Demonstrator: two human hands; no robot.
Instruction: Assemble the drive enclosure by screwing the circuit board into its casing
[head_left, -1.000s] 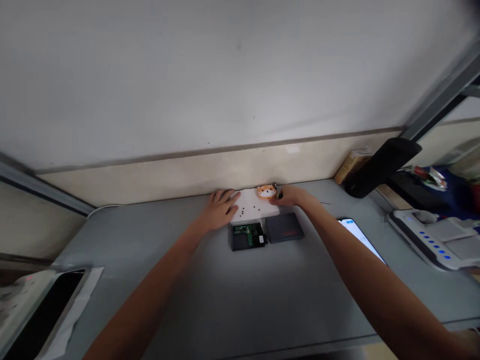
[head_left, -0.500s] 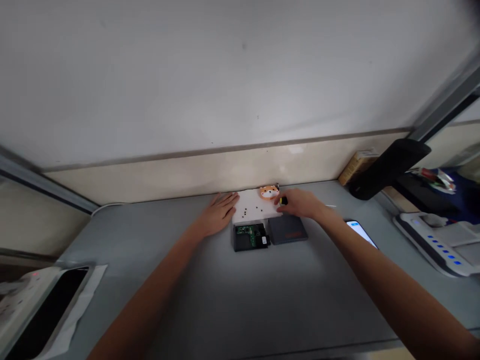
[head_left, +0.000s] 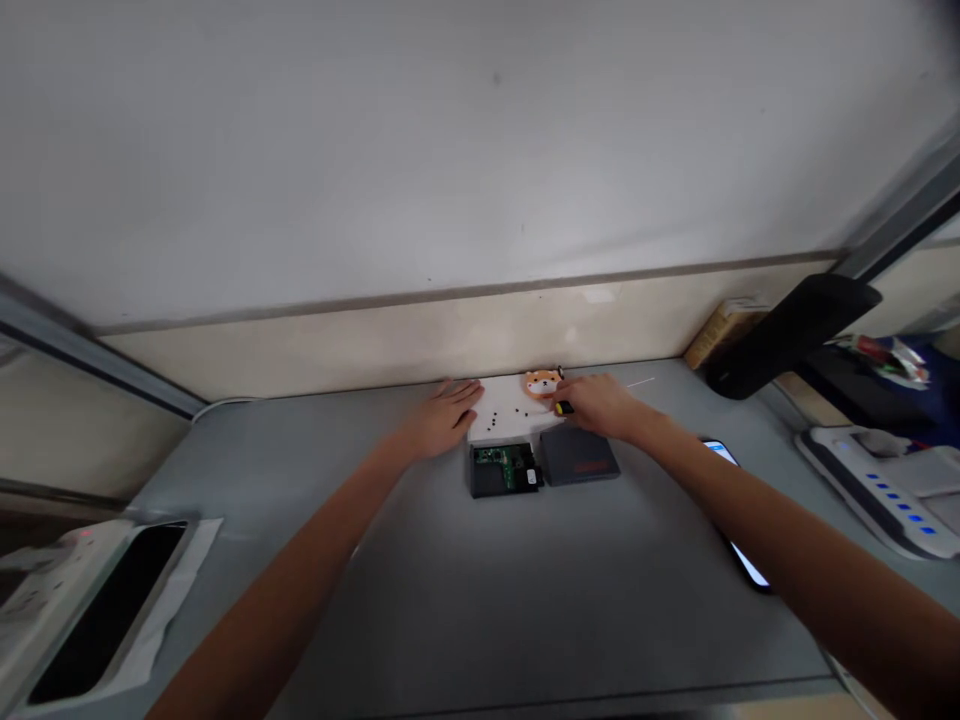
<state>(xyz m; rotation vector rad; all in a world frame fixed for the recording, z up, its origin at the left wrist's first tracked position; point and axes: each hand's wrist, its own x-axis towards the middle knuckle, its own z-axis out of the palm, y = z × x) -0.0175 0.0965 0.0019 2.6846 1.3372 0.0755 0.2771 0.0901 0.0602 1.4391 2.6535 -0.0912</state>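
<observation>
My left hand [head_left: 444,420] lies flat with fingers stretched out at the left edge of a white sheet [head_left: 499,393]. My right hand [head_left: 596,404] is closed around a screwdriver [head_left: 564,408] with a yellow-and-black handle, low over the sheet's right side; its thin tip is hard to make out. Several tiny dark screws [head_left: 493,421] lie scattered on the sheet. An orange-and-white animal-face item [head_left: 542,383] rests at its back. In front sits an open dark case [head_left: 491,482] with a green circuit board [head_left: 511,462]. Beside it, touching or nearly so, is a flat dark grey cover [head_left: 577,458].
A lit phone [head_left: 750,567] lies partly under my right forearm. Farther right are a black cylinder [head_left: 791,335], a tan box [head_left: 724,332] and a white power strip [head_left: 870,490]. At left, a dark-screened phone [head_left: 112,610] rests by a white device. A wall closes the back.
The screwdriver's handle has dipped slightly lower in my right hand. My left hand stays flat at the sheet. The whole view has shifted a little, showing more of the lit phone.
</observation>
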